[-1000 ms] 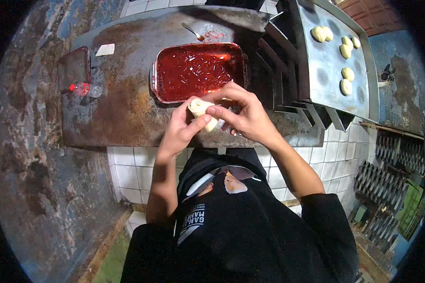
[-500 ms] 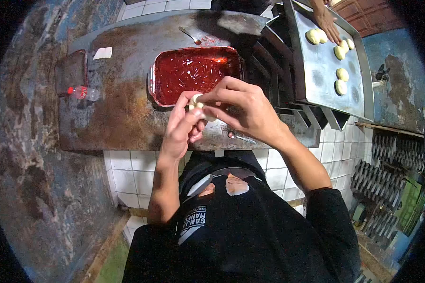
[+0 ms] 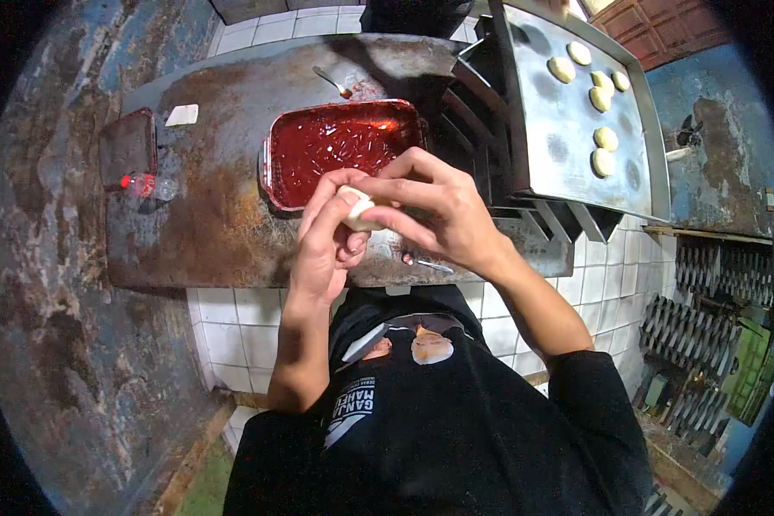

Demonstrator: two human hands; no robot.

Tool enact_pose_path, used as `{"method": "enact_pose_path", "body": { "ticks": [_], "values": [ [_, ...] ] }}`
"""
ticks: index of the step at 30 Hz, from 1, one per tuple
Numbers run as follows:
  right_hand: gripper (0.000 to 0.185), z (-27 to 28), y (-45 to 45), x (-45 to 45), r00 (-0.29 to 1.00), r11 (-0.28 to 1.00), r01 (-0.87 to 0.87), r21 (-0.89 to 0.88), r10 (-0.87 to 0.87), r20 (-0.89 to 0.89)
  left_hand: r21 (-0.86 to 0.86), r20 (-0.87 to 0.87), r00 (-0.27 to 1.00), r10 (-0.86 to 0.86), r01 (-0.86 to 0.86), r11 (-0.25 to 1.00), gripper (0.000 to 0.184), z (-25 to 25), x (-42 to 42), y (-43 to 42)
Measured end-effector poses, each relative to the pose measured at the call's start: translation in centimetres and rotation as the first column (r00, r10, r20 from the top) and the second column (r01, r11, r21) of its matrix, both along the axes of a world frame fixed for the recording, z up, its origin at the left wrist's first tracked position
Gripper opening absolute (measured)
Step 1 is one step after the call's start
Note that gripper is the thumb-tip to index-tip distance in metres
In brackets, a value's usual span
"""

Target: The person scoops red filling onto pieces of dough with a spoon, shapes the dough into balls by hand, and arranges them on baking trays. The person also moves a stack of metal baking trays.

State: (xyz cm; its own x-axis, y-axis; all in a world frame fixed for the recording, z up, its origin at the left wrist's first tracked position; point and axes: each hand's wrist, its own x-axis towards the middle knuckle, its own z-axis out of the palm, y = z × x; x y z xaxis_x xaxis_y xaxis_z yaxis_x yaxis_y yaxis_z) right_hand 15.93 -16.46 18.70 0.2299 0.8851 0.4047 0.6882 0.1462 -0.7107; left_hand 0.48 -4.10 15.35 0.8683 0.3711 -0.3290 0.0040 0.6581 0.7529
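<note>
A small piece of pale dough (image 3: 359, 215) is held between my two hands, just in front of the red-filled tray. My left hand (image 3: 322, 232) cups it from the left, thumb and fingers closed on it. From the right, my right hand (image 3: 439, 206) pinches its edge between thumb and fingers. Part of the dough is hidden behind the fingers. Behind my hands, a rectangular metal tray (image 3: 265, 163) holds a glossy dark red filling (image 3: 335, 142). Near the front edge of the table lies a spoon (image 3: 430, 265) with a red smear at its end.
Several dough balls (image 3: 604, 162) sit on a large metal baking tray (image 3: 559, 185) at the right, resting on a stack of trays. A second spoon (image 3: 331, 82), a plastic bottle (image 3: 150, 186), a white piece (image 3: 182, 114) and a dark tray (image 3: 129, 148) lie on the worn table (image 3: 206, 232).
My fingers have shifted on the dough, which looks more gathered. The other person's hand has left the baking tray. The whole view has shifted slightly.
</note>
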Motion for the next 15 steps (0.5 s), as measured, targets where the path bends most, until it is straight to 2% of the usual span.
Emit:
{"method": "enact_pose_path", "body": {
  "ticks": [2,3,4,5,6,7,8,9,10,12,13,14,15],
  "values": [
    [0.022,-0.2,-1.0,0.3,0.964,0.992,0.121,0.024,-0.111,-0.243,-0.042,0.079,0.992,0.096,-0.093,0.995,0.044,1.8,0.8,-1.0],
    [0.023,0.0,-1.3,0.3,0.86,0.989,0.146,-0.02,-0.137,-0.491,0.038,0.112,0.988,0.109,-0.114,0.993,0.046,2.7,1.1,-1.6],
    [0.024,0.3,-1.8,0.4,0.693,0.985,0.159,-0.067,-0.159,-0.703,0.151,0.115,0.985,0.132,-0.149,0.977,0.043,4.2,1.5,-2.1],
    [0.026,1.0,-2.6,0.6,0.434,0.987,0.087,-0.134,-0.159,-0.887,0.332,0.155,0.971,0.184,-0.226,0.916,0.042,4.0,2.6,-2.8],
    [0.028,1.0,-3.5,0.9,0.306,0.987,0.013,-0.159,-0.155,-0.939,0.497,0.204,0.952,0.228,-0.301,0.814,0.04,4.0,3.8,-3.5],
    [0.029,0.5,-4.1,0.8,0.151,0.995,-0.018,-0.096,-0.092,-0.984,0.5,0.21,0.95,0.23,-0.306,0.81,0.04,4.5,4.5,-4.1],
    [0.031,-0.1,-4.6,0.5,-0.01,0.999,-0.04,-0.028,-0.028,-1.0,0.573,0.218,0.952,0.215,-0.303,0.762,0.038,5.9,5.3,-4.6],
    [0.034,-0.3,-5.1,0.2,-0.117,0.997,-0.052,0.049,0.042,-0.992,0.641,0.226,0.954,0.199,-0.299,0.707,0.036,6.8,6.1,-5.2],
    [0.039,-0.1,-5.6,-0.4,-0.192,0.994,0.018,0.112,0.114,-0.975,0.623,0.262,0.951,0.161,-0.294,0.725,0.032,6.9,7.0,-5.7],
    [0.046,0.3,-5.8,-1.4,0.028,0.928,0.261,0.266,0.268,-0.963,0.448,0.444,0.894,0.065,-0.284,0.848,0.029,8.4,9.8,-8.4],
    [0.054,0.6,-6.1,-0.9,0.197,0.897,0.386,0.214,0.147,-0.969,0.405,0.475,0.879,0.038,-0.257,0.878,0.028,8.4,10.7,-9.6],
    [0.05,0.6,-7.3,0.6,0.321,0.882,0.439,0.169,0.021,-0.947,0.335,0.442,0.897,0.021,-0.187,0.924,0.031,8.7,11.2,-10.5],
    [0.045,0.4,-8.1,1.7,0.427,0.856,0.477,0.197,-0.03,-0.904,0.39,0.493,0.87,-0.001,-0.219,0.894,0.032,8.3,12.2,-11.5]
  ]
}}
